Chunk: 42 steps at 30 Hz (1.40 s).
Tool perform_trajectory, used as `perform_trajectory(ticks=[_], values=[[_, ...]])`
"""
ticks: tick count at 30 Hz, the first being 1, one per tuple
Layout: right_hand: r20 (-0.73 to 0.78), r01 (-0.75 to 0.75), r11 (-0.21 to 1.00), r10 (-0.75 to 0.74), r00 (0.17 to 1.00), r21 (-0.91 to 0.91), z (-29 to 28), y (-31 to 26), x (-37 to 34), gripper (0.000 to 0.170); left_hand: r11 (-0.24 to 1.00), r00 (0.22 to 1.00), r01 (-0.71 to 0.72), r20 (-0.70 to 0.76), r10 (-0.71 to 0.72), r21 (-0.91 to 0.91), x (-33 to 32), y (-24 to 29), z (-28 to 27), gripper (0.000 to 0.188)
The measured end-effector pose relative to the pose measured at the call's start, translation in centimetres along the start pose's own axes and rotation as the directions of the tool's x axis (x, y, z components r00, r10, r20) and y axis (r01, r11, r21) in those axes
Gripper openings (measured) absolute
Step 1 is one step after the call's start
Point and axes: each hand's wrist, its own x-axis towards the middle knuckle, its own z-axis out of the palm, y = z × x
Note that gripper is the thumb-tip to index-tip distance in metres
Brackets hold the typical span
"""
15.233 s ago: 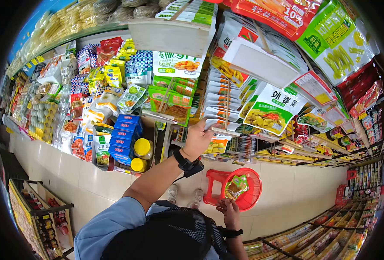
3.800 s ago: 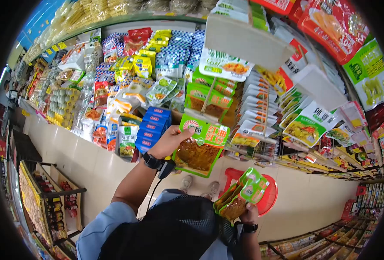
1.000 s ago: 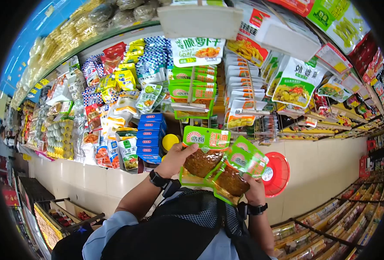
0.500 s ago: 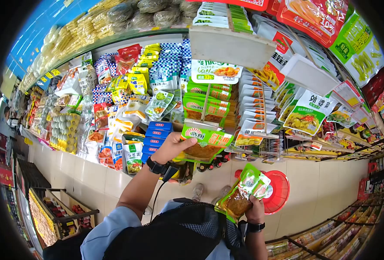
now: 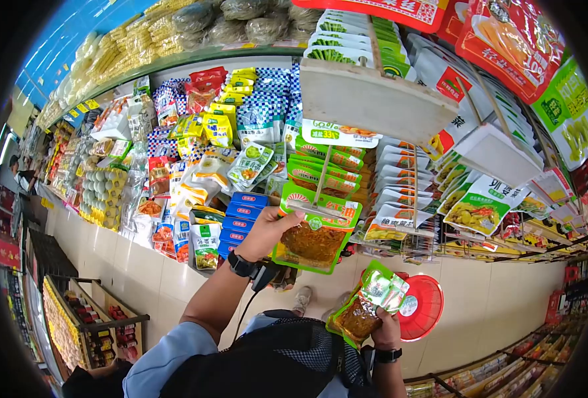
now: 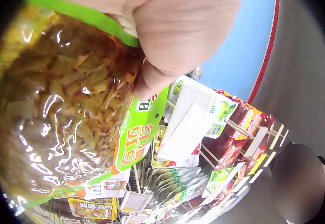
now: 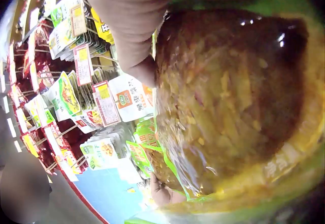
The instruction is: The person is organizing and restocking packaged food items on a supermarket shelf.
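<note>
In the head view the left hand (image 5: 269,232) pinches a green-edged packet (image 5: 312,245) of brown food by its upper left edge, at the front of a rack rod. A price holder overlaps the packet's top; whether it hangs on the rod I cannot tell. Similar green packets (image 5: 324,169) hang behind. Lower right, the right hand (image 5: 387,328) grips green-edged packets (image 5: 359,320), overlapping each other. In the left wrist view the thumb (image 6: 172,36) presses on the packet (image 6: 61,97); in the right wrist view a packet (image 7: 228,97) fills the right side, under the hand (image 7: 134,21).
A red basket (image 5: 430,308) stands on the floor beside the right hand. Blue boxes (image 5: 244,215) lie left of the left hand, with heaped food bags beyond. White packets (image 5: 400,192) hang to the right. A wooden display rack (image 5: 95,325) stands lower left.
A second ago both hands held their packets side by side; the left hand has since moved up to the rack with its packet. Since half a second ago that packet's brown front shows more fully.
</note>
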Motion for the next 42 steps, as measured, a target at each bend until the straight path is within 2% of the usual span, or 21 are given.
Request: perform_trajectory(ticks=[6, 12, 15, 18, 21, 23, 25, 26, 28, 29, 30, 32, 33, 34, 35, 36, 37, 38, 40, 42], values=[[0.04, 0.02, 0.998, -0.017, 0.999, -0.067, 0.7, -0.5, 0.6, 0.052, 0.998, 0.998, -0.019, -0.06, 0.015, -0.06, -0.2, -0.6, 0.0, 0.024], [0.066, 0.012, 0.995, -0.005, 0.998, -0.098, 1.3, -0.9, 0.8, 0.052, 0.996, 0.997, 0.022, -0.073, -0.029, -0.09, -0.8, 0.5, 0.3, 0.024], [0.05, -0.001, 0.995, 0.005, 0.999, -0.096, 1.0, -0.7, 0.9, 0.052, 0.999, 0.999, 0.001, -0.052, 0.001, 0.037, 0.2, -0.3, -0.8, 0.026], [0.056, -0.006, 0.997, 0.011, 0.998, -0.078, 0.4, -0.4, 0.8, 0.052, 0.994, 0.994, -0.067, -0.08, 0.073, 0.084, 0.6, 0.1, -0.2, 0.028], [0.039, -0.023, 0.996, 0.027, 0.999, -0.092, -0.1, -0.2, 0.5, 0.051, 0.971, 0.971, -0.116, -0.18, 0.155, 0.21, 2.6, 0.5, 0.6, 0.028], [0.035, -0.026, 0.994, 0.029, 0.999, -0.103, 0.1, -0.3, 0.2, 0.051, 0.936, 0.959, -0.09, -0.223, 0.174, 0.34, 3.9, 0.8, 0.8, 0.033], [0.046, -0.007, 0.995, 0.012, 0.999, -0.101, 0.7, -0.7, -0.1, 0.05, 0.844, 0.945, -0.047, -0.251, 0.212, 0.533, 4.9, 0.6, 0.6, 0.036], [0.051, 0.009, 0.994, -0.004, 0.999, -0.104, 1.0, -0.9, -0.4, 0.05, 0.78, 0.905, -0.073, -0.288, 0.314, 0.621, 4.6, 0.5, 0.9, 0.036], [0.058, 0.044, 0.993, -0.038, 0.998, -0.106, 1.3, -1.2, -0.8, 0.05, 0.624, 0.796, -0.091, -0.32, 0.514, 0.776, 2.8, -0.3, 1.9, 0.037], [0.061, 0.039, 0.995, -0.033, 0.998, -0.089, 1.1, -1.3, -0.9, 0.052, 0.478, 0.702, -0.22, -0.202, 0.683, 0.85, 1.8, -1.9, 1.0, 0.044], [0.063, 0.033, 0.997, -0.028, 0.998, -0.07, 0.8, -1.4, -1.0, 0.054, 0.359, 0.654, -0.174, -0.165, 0.738, 0.917, -0.3, -1.0, 2.0, 0.04], [0.064, 0.037, 0.997, -0.033, 0.997, -0.063, 0.6, -1.4, -1.5, 0.056, 0.463, 0.757, -0.199, -0.164, 0.632, 0.864, -3.7, -1.8, 2.7, 0.036], [0.068, 0.044, 0.996, -0.039, 0.997, -0.077, 0.9, -1.5, -1.7, 0.055, 0.668, 0.956, -0.067, -0.144, 0.255, 0.741, -5.1, -0.5, 3.6, 0.037], [0.076, 0.048, 0.994, -0.041, 0.996, -0.094, 1.3, -1.5, -1.8, 0.054, 0.78, 0.987, 0.148, -0.04, -0.156, 0.608, -6.2, 0.4, 4.4, 0.038], [0.109, 0.042, 0.99, -0.028, 0.994, -0.136, 1.8, -1.5, -1.9, 0.052, 0.836, 0.978, 0.033, 0.156, -0.141, 0.548, -6.1, -3.1, 4.1, 0.04], [0.142, 0.039, 0.983, -0.013, 0.99, -0.177, 2.3, -1.5, -1.8, 0.05, 0.883, 0.933, -0.07, 0.344, -0.107, 0.464, -6.1, -6.7, 3.8, 0.042], [0.175, 0.039, 0.975, -0.001, 0.985, -0.217, 2.9, -1.5, -1.7, 0.049, 0.954, 0.894, -0.043, 0.437, -0.096, 0.297, -6.7, -7.0, 5.3, 0.043], [0.172, 0.025, 0.97, 0.017, 0.985, -0.242, 3.3, -1.2, -1.3, 0.047, 0.992, 0.847, 0.001, 0.527, -0.067, 0.125, -6.9, -6.9, 6.6, 0.045], [0.15, -0.006, 0.956, 0.052, 0.987, -0.294, 3.8, -0.8, -0.9, 0.045, 0.97, 0.801, 0.242, 0.557, -0.221, 0.037, -6.9, -6.1, 7.2, 0.047], [0.138, 0.015, 0.948, 0.031, 0.99, -0.318, 4.5, -0.9, -0.9, 0.042, 0.88, 0.715, 0.473, 0.602, -0.355, -0.043, -6.8, -5.6, 7.5, 0.049]])
